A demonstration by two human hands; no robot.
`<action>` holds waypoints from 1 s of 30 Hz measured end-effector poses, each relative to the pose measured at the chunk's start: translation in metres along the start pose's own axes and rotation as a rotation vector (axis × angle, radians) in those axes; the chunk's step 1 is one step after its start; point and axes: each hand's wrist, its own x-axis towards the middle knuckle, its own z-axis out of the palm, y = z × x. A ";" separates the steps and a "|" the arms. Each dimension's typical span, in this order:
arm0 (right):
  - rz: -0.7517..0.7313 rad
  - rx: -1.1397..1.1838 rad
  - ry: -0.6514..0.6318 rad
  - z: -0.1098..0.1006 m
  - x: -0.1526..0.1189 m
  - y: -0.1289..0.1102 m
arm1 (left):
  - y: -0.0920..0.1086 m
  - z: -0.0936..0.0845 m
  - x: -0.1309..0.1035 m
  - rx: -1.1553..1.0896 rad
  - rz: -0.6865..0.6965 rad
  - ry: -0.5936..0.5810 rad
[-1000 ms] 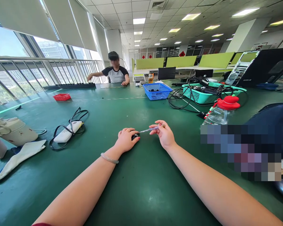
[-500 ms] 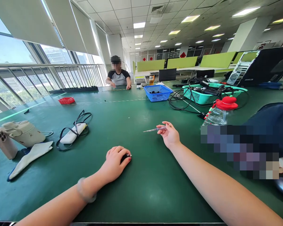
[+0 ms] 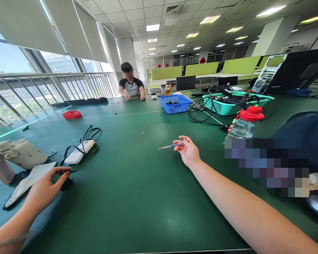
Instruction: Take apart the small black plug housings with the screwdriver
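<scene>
My left hand [image 3: 49, 185] is low over the left side of the green table [image 3: 116, 215], thumb and fingers closed on a small black part [image 3: 67, 184]. The fingers partly cover this part, so its exact kind is hidden. My right hand [image 3: 188, 151] is closed around a slim screwdriver [image 3: 172, 145] with a clear purplish handle. The shaft points left, over the middle of the table. A tiny dark speck [image 3: 139, 199] lies on the tabletop between the hands.
Left are a white power bank [image 3: 78, 155] with a black strap, a phone [image 3: 1, 167], a pale bag [image 3: 23, 153] and a cloth [image 3: 29, 183]. Farther back stand red [image 3: 71, 114], blue [image 3: 175, 106] and green baskets [image 3: 228, 109]. A red-capped bottle [image 3: 243, 127] is right; a person [image 3: 131, 84] sits opposite.
My left hand has moved from the table's middle far to the left, with the black part in its fingers. My right hand holds the screwdriver almost as before; the view has shifted slightly.
</scene>
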 end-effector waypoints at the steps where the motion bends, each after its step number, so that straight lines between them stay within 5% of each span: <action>1: 0.000 -0.004 0.000 0.000 0.000 0.000 | 0.000 -0.005 0.000 -0.061 -0.052 0.005; 7: 0.006 -0.022 -0.012 0.000 -0.001 0.000 | 0.001 -0.011 -0.008 -0.468 -0.143 -0.011; 21: 0.020 -0.055 -0.034 0.002 -0.001 0.000 | 0.010 -0.023 -0.015 0.146 -0.192 -0.094; 30: 0.021 -0.070 -0.061 0.001 -0.001 0.002 | 0.006 -0.016 -0.017 0.452 0.036 -0.065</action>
